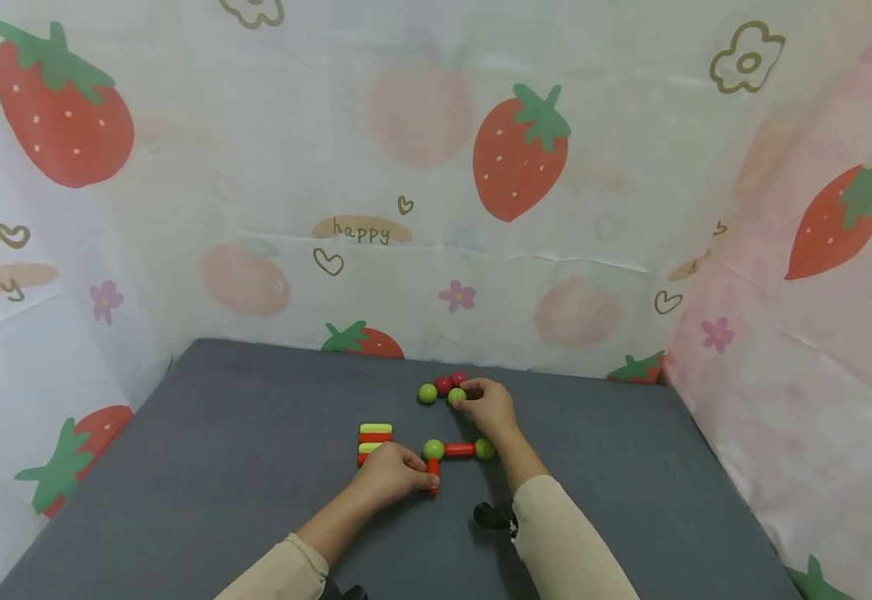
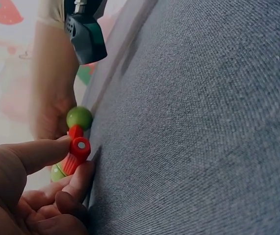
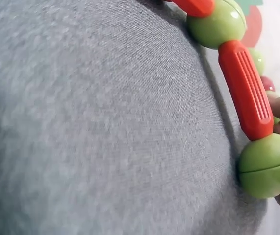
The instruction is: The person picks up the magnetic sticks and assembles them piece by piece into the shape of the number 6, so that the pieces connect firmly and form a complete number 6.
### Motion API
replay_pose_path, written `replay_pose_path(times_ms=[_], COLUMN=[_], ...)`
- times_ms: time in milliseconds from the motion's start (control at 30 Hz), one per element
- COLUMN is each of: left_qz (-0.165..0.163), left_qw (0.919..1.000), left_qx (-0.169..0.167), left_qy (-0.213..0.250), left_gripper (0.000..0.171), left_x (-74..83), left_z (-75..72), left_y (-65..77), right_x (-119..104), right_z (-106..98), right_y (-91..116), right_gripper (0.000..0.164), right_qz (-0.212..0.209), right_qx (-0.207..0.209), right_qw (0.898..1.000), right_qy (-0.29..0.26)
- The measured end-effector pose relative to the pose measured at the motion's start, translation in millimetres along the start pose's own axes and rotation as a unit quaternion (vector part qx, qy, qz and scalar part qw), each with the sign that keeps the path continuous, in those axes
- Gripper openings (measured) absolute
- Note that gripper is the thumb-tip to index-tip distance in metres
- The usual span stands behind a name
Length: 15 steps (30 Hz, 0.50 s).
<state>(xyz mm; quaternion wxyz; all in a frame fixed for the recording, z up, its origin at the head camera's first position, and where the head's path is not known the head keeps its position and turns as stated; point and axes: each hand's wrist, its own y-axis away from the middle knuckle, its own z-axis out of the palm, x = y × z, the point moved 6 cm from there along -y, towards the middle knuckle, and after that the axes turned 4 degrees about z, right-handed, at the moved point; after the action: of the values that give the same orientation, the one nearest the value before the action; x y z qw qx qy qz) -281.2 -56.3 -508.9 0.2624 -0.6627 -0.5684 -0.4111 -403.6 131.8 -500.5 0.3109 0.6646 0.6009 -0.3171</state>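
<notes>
strawberry sheets (image 1: 308, 142) hung behind and on both sides of the grey table (image 1: 256, 433), whose back edge ran along the foot of the rear sheet. room to move stretched wide to the left of the left hand (image 1: 393, 477) and to the right of the right hand (image 1: 490, 408); beyond the right hand only a narrow strip of cloth led to the back edge. beige sleeves (image 1: 571, 533) covered the arms down to the lower forearms.

the left hand pinched the near end of a red rod (image 1: 433, 468) between thumb and fingertips. that rod met a corner ball (image 1: 433, 450), green, from which a second rod (image 1: 459, 450), also red, ran right to an end ball (image 1: 484, 449), green too. the joined piece lay mid-table. a stack (image 1: 375, 437) of yellow and red bars sat just beyond the left hand, partly hidden by it.

the right hand had thumb and finger about a green ball (image 1: 457, 397), pinching it; whether it was off the cloth, i could not tell. two red balls (image 1: 443, 386) and another green one (image 1: 427, 393) lay close by.
</notes>
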Motion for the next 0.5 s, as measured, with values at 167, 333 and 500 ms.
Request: replay_pose_path(times_ms=[167, 333, 500], left_qz=[-0.009, -0.012, -0.019], left_qw=[1.0000, 0.9999, 0.9998], left_qx=[0.002, 0.004, 0.004], left_qy=[-0.003, -0.003, -0.003], left_gripper=[0.023, 0.023, 0.023], left_x=[-1.0, -2.8, -4.2], left_z=[1.3, 2.5, 2.9], left_y=[-1.0, -0.7, -1.0], right_x=[-4, -8, -13], right_z=[-6, -14, -24], right_y=[6, 16, 31], right_gripper=[0.035, 0.035, 0.033], right_qz=[-0.029, -0.045, -0.063], right_qx=[-0.001, -0.005, -0.003], right_qw=[1.000, 0.999, 0.998], right_qy=[0.000, -0.003, -0.001])
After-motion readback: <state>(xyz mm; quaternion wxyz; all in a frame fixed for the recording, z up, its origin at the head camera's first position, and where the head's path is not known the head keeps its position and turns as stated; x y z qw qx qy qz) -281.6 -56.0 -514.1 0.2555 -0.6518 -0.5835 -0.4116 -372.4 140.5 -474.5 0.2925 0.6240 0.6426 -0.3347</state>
